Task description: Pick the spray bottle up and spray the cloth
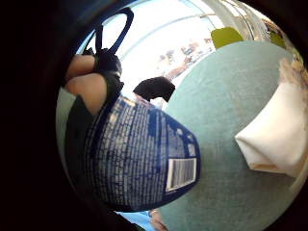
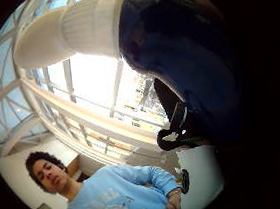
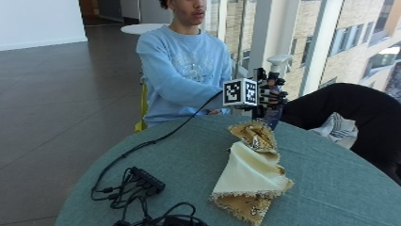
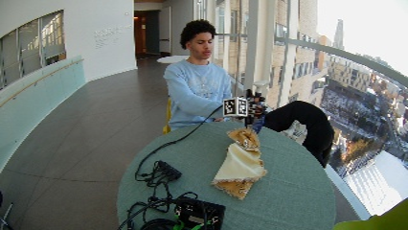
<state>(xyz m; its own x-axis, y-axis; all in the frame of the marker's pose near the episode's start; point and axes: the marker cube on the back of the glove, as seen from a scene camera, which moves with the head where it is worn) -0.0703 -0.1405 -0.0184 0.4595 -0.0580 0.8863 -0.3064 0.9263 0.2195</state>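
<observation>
- Teal cloth covering was seen on the round table point(image 3: 325, 188), at which a person in a light blue sweatshirt was seated.
- The spray bottle point(image 3: 274, 89) was held upright in the air by the gloved right hand point(image 3: 269, 96), above the far edge of the table and clear of its surface.
- The fingers of this hand were curled round the neck and upper body of the bottle; the white spray head point(image 3: 279, 61) was seen above the hand.
- Whether a finger was placed on the trigger could not be told from the pictures.
- In the little finger side palm view, the dark blue label point(image 1: 144, 159) of the bottle, with a barcode on it, was seen very close to the palm.
- The cloth point(image 3: 251, 174), cream on one face and with a gold pattern on the other, was laid folded on the table, just in front of the bottle and below it, not touching it.
- A bundle of black cables point(image 3: 134, 186) was seen on the table, on the near side, well apart from the cloth.
- A dark garment point(image 3: 351, 108) was hung on a chair beside the table, near the raised hand.
</observation>
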